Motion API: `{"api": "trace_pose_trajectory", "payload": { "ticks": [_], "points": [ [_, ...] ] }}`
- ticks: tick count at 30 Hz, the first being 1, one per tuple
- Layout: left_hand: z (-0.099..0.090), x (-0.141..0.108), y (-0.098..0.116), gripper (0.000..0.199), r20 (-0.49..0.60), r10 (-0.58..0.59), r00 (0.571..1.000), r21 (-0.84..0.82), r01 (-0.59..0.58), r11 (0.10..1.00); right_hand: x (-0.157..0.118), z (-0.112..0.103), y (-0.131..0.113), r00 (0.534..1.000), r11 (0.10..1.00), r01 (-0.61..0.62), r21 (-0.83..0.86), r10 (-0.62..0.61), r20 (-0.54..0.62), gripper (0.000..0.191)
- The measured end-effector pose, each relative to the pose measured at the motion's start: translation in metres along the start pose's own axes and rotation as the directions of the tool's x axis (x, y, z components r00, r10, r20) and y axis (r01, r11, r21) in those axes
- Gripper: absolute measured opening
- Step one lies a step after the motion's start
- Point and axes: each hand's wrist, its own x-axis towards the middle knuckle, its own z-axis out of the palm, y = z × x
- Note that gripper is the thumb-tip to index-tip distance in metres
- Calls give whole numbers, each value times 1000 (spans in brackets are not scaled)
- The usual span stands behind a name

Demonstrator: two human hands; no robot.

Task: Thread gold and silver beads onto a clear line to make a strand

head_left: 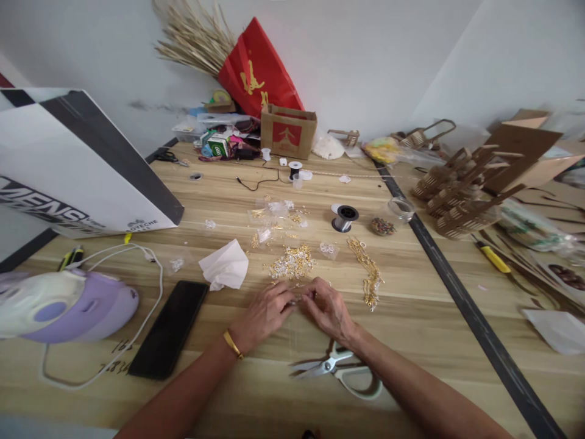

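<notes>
My left hand (269, 310), with a gold bracelet at the wrist, has its fingertips pinched at the middle of the table. Facing it, my right hand (328, 306) is closed too, its thumb and finger nearly touching the left fingertips. Between them is something tiny and a thin clear strand, too small to make out. Just beyond lies a heap of gold and clear beads (292, 262). Gold chains (372, 277) lie to the right. White-handled scissors (328, 366) rest partly open below my right hand.
A black phone (170, 329), a white tissue (225, 265) and a purple device (86, 306) with a white cable are at left. Beyond the beads stand a wire spool (344, 218) and a bead jar (382, 226). Small baskets (461, 207) and a yellow-handled cutter (496, 258) are at right.
</notes>
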Motion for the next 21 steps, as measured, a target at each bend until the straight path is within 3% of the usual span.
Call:
{"api": "trace_pose_trajectory", "payload": {
  "ticks": [5,10,14,21],
  "points": [
    [1,0,0,19,8,26,1000,114,-27,993,-1,1,3,1000,1000,7,-25,-7,3,10],
    [-1,4,-8,16,-32,-30,999,-6,30,1000,-3,3,5,992,977,56,-204,-32,118,10],
    [-11,6,-10,11,-33,-94,995,-47,93,995,-5,7,3,969,914,159,-373,-73,235,14],
    [-29,4,-15,13,1,-108,994,15,108,994,-8,10,4,952,845,183,-502,-26,304,17]
  ]
}}
